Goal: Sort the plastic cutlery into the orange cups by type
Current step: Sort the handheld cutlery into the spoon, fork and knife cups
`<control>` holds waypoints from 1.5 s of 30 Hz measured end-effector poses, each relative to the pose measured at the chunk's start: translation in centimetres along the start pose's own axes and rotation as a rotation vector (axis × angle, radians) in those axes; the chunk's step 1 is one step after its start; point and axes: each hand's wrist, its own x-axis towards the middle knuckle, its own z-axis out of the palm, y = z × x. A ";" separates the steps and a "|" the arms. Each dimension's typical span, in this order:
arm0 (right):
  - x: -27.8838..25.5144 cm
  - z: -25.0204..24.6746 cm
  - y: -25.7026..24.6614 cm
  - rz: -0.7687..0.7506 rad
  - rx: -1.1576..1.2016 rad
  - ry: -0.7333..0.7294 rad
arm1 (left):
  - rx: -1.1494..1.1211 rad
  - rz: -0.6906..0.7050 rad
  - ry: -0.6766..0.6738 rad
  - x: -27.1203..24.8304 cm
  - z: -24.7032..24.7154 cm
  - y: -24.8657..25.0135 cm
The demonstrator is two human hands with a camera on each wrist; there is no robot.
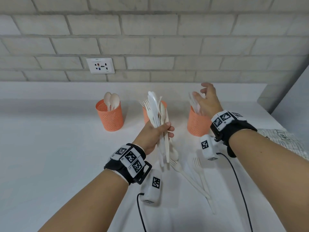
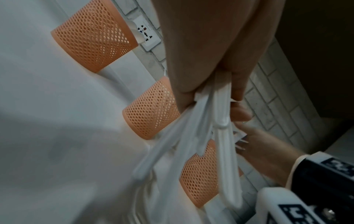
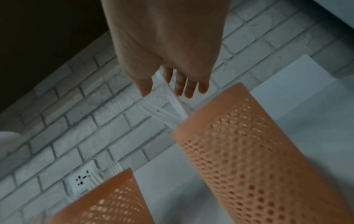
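Three orange mesh cups stand in a row on the white counter. Spoons stick out of the left cup [image 1: 109,116]. The middle cup [image 1: 145,114] is mostly hidden behind a bundle of white cutlery [image 1: 157,113], forks, knives and a spoon, which my left hand [image 1: 161,131] grips upright by the handles [image 2: 222,115]. My right hand [image 1: 203,94] hovers over the right cup [image 1: 198,124] with fingers [image 3: 188,86] spread and straight. White cutlery [image 3: 172,106] stands in that cup just below them. Two forks [image 1: 189,180] [image 1: 202,176] and a spoon [image 1: 174,154] lie on the counter.
A brick wall with a socket plate [image 1: 100,65] runs behind the cups. Black cables [image 1: 237,181] trail from the wrist cameras across the counter. A printed sheet [image 1: 284,139] lies at the right edge, beside a side wall.
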 end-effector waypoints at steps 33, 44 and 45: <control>-9.4 4.4 -8.0 0.177 0.256 -0.474 | 0.143 0.207 -0.051 -0.8 0.0 0.7; -10.3 3.6 -8.1 0.275 0.534 -0.515 | 0.128 0.166 -0.014 -0.9 0.6 0.5; -10.2 3.5 -8.1 0.284 0.535 -0.497 | 0.082 0.148 0.004 -0.8 0.6 0.4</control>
